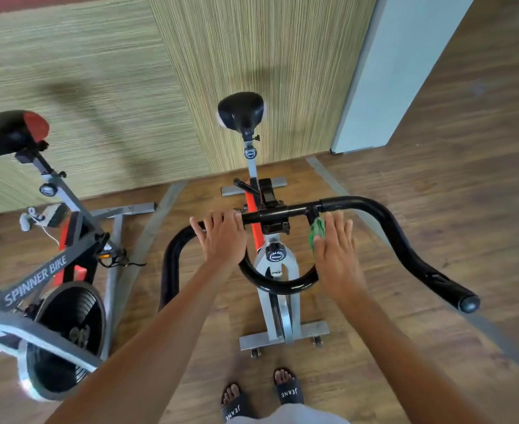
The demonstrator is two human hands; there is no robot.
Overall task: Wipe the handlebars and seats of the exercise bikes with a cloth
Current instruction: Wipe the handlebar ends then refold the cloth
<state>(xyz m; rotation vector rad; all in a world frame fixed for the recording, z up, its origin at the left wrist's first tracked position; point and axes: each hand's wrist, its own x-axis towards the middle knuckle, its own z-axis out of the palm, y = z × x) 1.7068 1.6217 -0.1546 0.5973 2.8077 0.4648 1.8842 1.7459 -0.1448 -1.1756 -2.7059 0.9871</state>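
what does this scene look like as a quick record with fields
left hand: grips handlebar left of the stem
right hand: flat, fingers straight, presses green cloth against the handlebar's inner loop
seat: black, beyond the handlebar, no hand on it
second bike: stands to the left, marked SPINNER BIKE

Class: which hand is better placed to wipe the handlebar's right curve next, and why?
Probably right: the right hand presses the green cloth against the handlebar beside that curve; the left hand grips the far side, clothless.
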